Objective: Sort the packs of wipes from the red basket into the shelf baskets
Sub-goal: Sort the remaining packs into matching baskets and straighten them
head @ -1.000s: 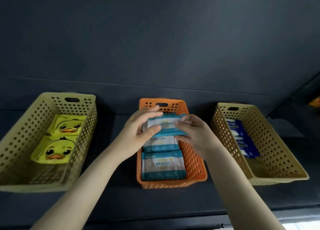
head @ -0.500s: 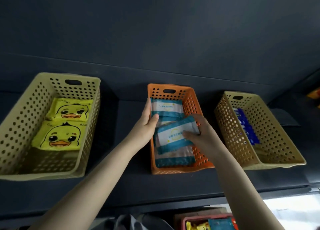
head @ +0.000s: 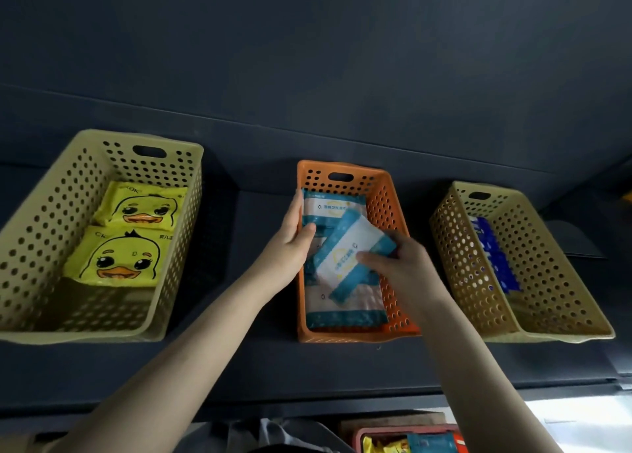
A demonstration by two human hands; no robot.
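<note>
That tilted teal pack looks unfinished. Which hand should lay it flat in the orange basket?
Probably right: the right hand pinches the tilted pack; the left hand touches the rear pack.

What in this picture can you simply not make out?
Head view:
1. Red basket: cut off by the bottom edge; most contents unseen.
2. Blue packs: partly hidden behind the right basket wall; count unclear.
3. Orange basket: middle covered by the tilted pack and right hand.
4. Print on that pack: too small to read.
</note>
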